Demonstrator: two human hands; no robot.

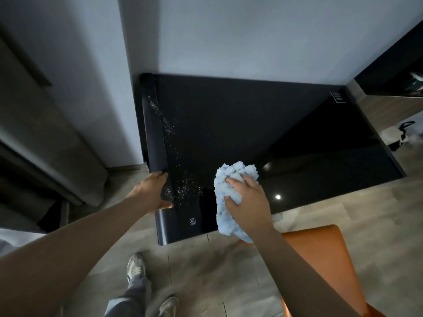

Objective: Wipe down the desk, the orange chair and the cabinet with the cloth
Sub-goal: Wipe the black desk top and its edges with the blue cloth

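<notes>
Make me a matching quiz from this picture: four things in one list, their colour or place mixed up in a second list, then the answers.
Things:
1. cloth
2. chair
3. desk
4. crumbs

Descriptions:
A. orange, at the lower right of the view
B. black and glossy
C. light blue, gripped by the right hand
D. scattered along the desk's left side

Pairs: 1-C, 2-A, 3-B, 4-D
</notes>
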